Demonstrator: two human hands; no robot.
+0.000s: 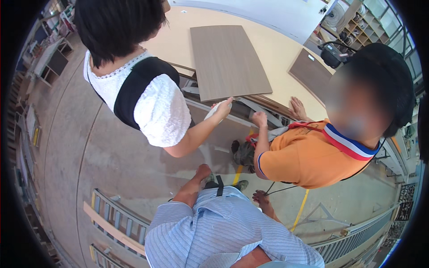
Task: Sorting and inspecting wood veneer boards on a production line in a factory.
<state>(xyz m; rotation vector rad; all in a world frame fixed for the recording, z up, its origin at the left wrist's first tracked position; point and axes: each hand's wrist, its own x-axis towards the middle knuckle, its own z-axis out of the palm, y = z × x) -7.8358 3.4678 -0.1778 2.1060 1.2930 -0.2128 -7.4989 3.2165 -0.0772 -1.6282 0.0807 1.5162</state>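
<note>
I look down my blue striped shirt (223, 228), with both arms hanging at my sides. My left hand (203, 171) hangs by my hip with its fingers curled in, and I see nothing in it. My right hand (261, 198) hangs loose with its fingers slightly apart, holding nothing, just above a yellow floor line (300, 208). My shoes (241, 184) show between the hands. Both hands are well short of the pale workbench (268, 49) ahead, where a grey wood-grain panel (228, 60) lies.
A person in a white and black top (143, 89) holds a white cloth (216, 110) at the grey panel's near edge. A person in an orange shirt (308, 156) rests both hands on the bench edge. A second grey panel (310, 73) lies farther right. Roller conveyor frames (118, 221) stand on the concrete floor.
</note>
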